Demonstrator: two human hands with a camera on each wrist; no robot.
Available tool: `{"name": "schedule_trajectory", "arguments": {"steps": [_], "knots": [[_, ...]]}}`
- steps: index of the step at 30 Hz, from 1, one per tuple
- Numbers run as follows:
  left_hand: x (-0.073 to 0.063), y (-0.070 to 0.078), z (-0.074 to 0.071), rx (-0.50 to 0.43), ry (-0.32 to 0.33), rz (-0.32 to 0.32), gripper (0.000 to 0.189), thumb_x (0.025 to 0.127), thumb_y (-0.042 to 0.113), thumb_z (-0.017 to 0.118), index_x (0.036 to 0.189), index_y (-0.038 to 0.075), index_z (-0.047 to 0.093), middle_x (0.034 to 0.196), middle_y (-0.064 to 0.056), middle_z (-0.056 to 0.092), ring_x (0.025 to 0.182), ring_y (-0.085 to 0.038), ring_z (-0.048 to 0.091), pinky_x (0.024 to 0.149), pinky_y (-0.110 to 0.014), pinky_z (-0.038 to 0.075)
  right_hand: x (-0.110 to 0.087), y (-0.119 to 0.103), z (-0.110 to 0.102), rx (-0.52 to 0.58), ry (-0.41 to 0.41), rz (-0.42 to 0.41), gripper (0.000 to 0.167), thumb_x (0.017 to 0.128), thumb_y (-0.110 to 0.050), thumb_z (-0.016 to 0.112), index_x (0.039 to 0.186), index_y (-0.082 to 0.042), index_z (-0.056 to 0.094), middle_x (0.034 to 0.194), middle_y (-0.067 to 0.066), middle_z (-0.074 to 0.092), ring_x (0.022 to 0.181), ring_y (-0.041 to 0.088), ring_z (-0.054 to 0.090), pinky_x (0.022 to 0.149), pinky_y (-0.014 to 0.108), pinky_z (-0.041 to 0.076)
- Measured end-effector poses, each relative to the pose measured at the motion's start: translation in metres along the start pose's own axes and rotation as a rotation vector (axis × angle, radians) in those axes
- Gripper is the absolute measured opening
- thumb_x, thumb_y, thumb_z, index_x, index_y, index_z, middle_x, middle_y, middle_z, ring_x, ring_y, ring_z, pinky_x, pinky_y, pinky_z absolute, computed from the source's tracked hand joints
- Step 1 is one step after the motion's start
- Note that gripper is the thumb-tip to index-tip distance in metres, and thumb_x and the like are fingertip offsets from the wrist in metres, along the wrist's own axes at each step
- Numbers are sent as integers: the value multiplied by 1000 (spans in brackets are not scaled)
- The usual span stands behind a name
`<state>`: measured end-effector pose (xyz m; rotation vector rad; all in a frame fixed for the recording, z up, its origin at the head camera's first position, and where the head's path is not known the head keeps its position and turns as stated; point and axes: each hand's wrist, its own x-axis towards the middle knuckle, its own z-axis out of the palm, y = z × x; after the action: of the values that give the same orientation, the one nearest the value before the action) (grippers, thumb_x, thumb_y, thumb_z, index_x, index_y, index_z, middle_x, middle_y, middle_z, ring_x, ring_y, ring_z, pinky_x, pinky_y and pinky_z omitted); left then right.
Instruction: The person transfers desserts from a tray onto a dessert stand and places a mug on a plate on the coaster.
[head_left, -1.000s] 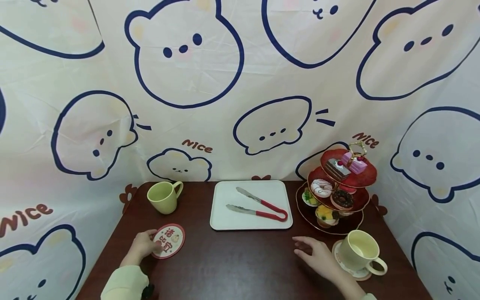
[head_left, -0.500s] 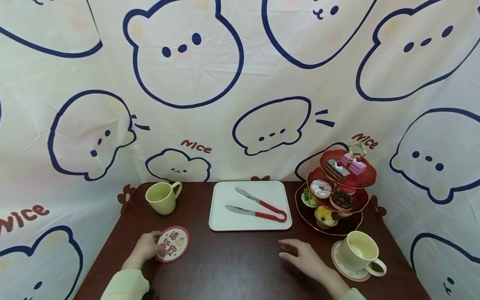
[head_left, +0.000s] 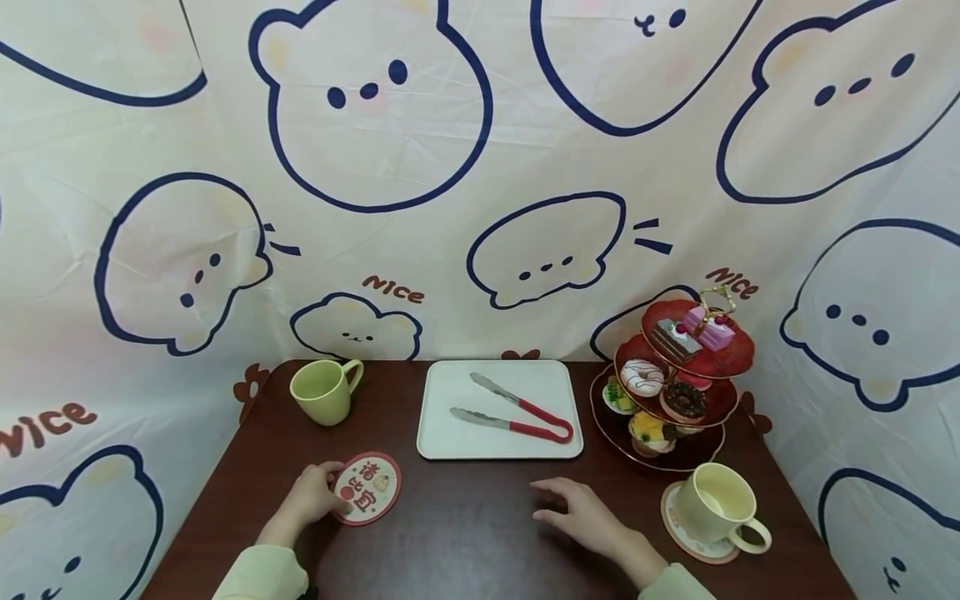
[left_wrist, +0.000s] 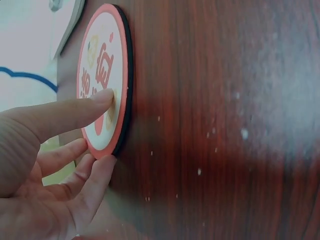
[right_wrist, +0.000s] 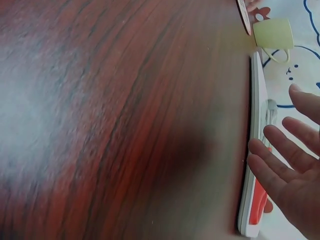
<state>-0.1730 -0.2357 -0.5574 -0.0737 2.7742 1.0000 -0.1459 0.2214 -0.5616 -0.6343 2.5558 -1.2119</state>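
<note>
A round coaster [head_left: 367, 488] with a red rim and red characters is in my left hand [head_left: 309, 502]. In the left wrist view the thumb [left_wrist: 103, 96] presses on its printed face while other fingers meet its rim. Whether its dark underside touches the table cannot be made out. My right hand [head_left: 581, 515] hovers with relaxed fingers, holding nothing, in front of a white tray [head_left: 442, 442]. On that tray lie red-handled tongs [head_left: 542, 432]. To the right of this hand, a pale yellow mug [head_left: 712, 504] stands on another coaster [head_left: 682, 533].
A green mug [head_left: 322, 396] stands at the table's back left. At the back right rises a tiered stand [head_left: 731, 354] with donuts [head_left: 642, 377] and cakes [head_left: 673, 339]. A patterned cloth [head_left: 450, 250] hangs behind the dark wooden table [head_left: 457, 542].
My left hand has carried the coaster rightward, toward the table's middle. The right hand has moved left, away from the yellow mug. The mugs, tray and tongs stay put.
</note>
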Motion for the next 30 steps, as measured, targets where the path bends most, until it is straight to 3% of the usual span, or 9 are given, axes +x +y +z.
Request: {"name": "schedule_trajectory", "arguments": {"steps": [3, 7, 11, 20, 24, 30], "knots": [[-1, 4, 5, -3, -3, 12, 72, 66, 3, 92, 126, -17, 57, 102, -23, 61, 94, -34, 57, 89, -54, 49, 5, 7, 6, 11, -16, -49, 46, 98, -32, 70, 135, -4, 65, 130, 11, 66, 120, 31, 61, 95, 52, 52], [-1, 15, 9, -22, -29, 10, 73, 65, 3, 93, 127, -15, 59, 103, -20, 61, 97, -33, 57, 91, -54, 48, 15, 32, 20, 2, -29, -133, 51, 98, -40, 68, 139, -10, 63, 134, 8, 65, 124, 26, 60, 95, 47, 53], [-3, 25, 14, -42, -53, 8, 75, 65, 5, 94, 129, -12, 60, 104, -18, 62, 97, -32, 57, 90, -53, 49, 26, 44, 31, 8, -79, -185, 55, 98, -41, 69, 143, -12, 60, 138, 8, 63, 127, 24, 59, 96, 44, 53], [-3, 36, 26, -23, -46, 74, 68, 63, -2, 93, 123, -12, 64, 96, -13, 60, 86, -26, 56, 78, -42, 51, 34, 14, 35, -36, -136, -187, 57, 98, -39, 68, 144, -6, 58, 139, 8, 62, 129, 23, 57, 100, 43, 51], [-4, 40, 28, -27, -42, 89, 67, 60, -2, 94, 120, -12, 66, 95, -12, 61, 86, -27, 58, 77, -41, 52, 42, 25, 46, -21, -163, -165, 61, 96, -43, 70, 145, -10, 58, 138, 4, 63, 119, 16, 61, 94, 37, 53], [-2, 47, 33, -38, -34, 119, 66, 58, -3, 95, 117, -10, 68, 95, -12, 63, 87, -26, 59, 76, -39, 53, 58, 50, 63, 31, -230, -98, 66, 92, -50, 73, 148, -19, 56, 133, -9, 62, 88, 1, 59, 76, 26, 52]]}}
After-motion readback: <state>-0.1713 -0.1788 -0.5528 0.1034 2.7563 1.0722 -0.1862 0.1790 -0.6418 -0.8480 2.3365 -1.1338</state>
